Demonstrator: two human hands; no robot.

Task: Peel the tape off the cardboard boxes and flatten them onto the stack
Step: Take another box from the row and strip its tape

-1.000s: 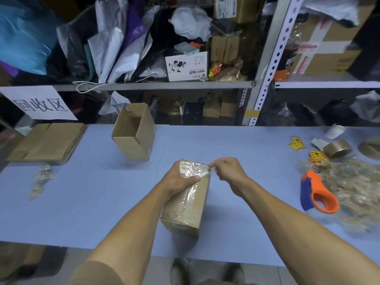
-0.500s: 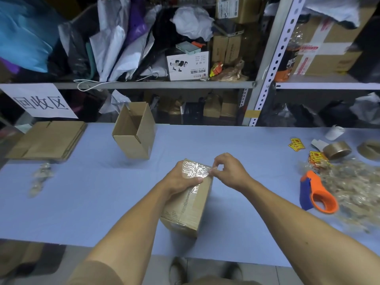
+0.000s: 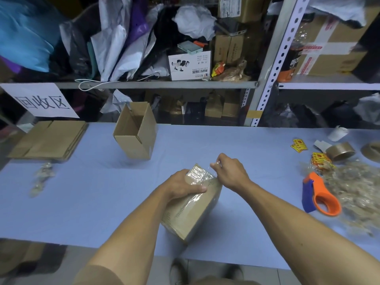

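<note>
From my feed, the sealed brown box (image 3: 193, 210) sits tilted near the table's front edge, clear tape (image 3: 198, 173) wrinkled over its top with one end lifted. Another box (image 3: 136, 133) stands open farther back on the left, and the flattened stack (image 3: 49, 139) lies at far left.

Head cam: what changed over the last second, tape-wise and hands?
The right hand went from picking at the top edge of the taped box to pinching a freed end of clear tape and lifting it up and away from the top. The left hand kept gripping the box top, box tilted on the table as before. The open box, flattened stack and tape dispenser stayed put.
</note>
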